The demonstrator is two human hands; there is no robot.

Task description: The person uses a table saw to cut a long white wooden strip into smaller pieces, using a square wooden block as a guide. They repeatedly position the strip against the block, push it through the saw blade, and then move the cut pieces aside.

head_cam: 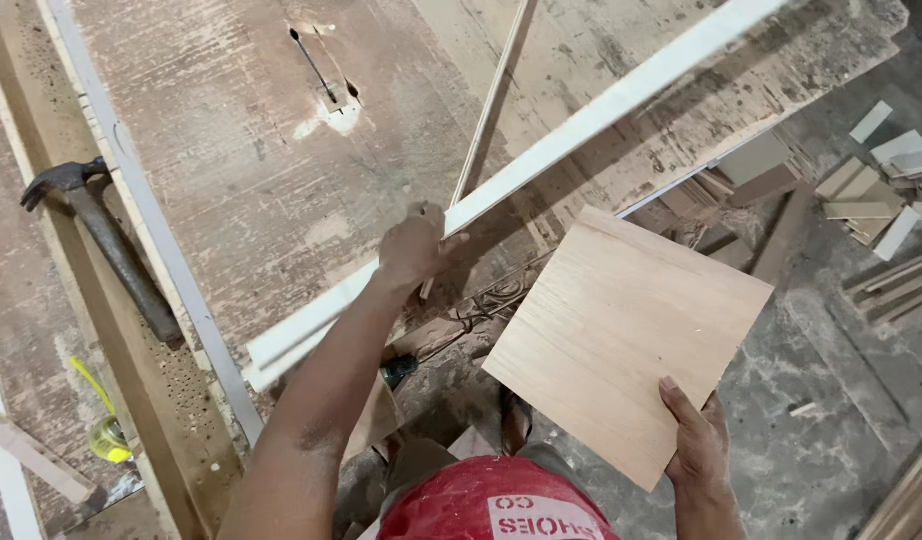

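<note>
Worn saw table [251,150] in a dusty workshop
Left hand [413,248] grips a white strip [541,160] on it; right hand [696,440] holds a plywood square [621,335] beside it

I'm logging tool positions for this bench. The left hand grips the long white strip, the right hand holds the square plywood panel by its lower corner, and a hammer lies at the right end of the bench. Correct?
Not quite: the hammer lies at the left side of the bench, as the head view shows. The rest stands: the left hand grips the long white strip, and the right hand holds the square plywood panel by its lower corner.
</note>
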